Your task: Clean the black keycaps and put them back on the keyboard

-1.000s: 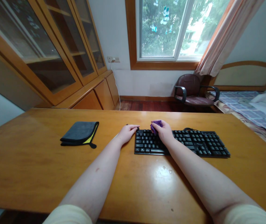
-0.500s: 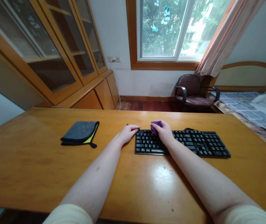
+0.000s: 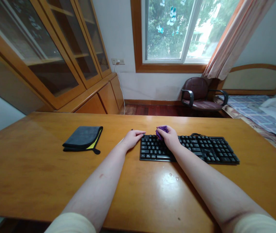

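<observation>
A black keyboard (image 3: 201, 150) lies on the wooden desk in front of me. At its upper left corner, my left hand (image 3: 132, 139) is closed, fingertips and thumb gripping the edge. My right hand (image 3: 171, 137) is closed round a crumpled purple cloth (image 3: 161, 132), holding it against the upper left keys. The palm and forearm cover part of the keys. Well to the left of my left hand rests a folded grey cloth (image 3: 83, 137) with black edging and a yellow underside. Something thin lies mostly hidden behind my left wrist.
The desk (image 3: 31, 174) spans the view, with small shiny spots in front of the keyboard. The keyboard's cable (image 3: 197, 134) is bunched behind it. Beyond stand a glass-door cabinet (image 3: 84, 84), a dark red armchair (image 3: 199, 94) and a bed (image 3: 256, 106).
The purple cloth and my right fingers have shifted very slightly over the keys. My left hand and the keyboard stay in place.
</observation>
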`<action>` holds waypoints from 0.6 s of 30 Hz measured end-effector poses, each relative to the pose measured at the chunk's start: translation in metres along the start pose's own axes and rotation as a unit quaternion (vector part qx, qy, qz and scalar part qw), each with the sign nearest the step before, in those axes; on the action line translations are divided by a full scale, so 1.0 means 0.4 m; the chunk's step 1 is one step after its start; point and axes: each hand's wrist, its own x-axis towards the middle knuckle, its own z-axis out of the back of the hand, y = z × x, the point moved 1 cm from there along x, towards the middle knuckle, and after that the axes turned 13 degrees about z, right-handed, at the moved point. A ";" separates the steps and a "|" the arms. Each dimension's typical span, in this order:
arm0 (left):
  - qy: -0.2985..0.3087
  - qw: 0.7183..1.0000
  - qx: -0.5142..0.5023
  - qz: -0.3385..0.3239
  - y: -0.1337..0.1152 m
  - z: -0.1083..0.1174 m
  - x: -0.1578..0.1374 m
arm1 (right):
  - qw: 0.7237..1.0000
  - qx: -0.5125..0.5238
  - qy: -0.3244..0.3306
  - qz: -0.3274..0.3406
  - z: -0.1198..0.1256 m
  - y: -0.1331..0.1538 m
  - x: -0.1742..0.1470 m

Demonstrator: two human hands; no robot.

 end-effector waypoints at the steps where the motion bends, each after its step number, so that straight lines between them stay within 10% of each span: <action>1: 0.002 1.000 -0.002 -0.001 0.001 -0.001 0.001 | 1.000 -0.001 0.000 0.000 0.000 0.000 0.000; 18: 0.024 0.999 -0.024 0.015 0.005 -0.001 0.000 | 1.000 -0.004 0.000 0.001 -0.006 0.006 -0.001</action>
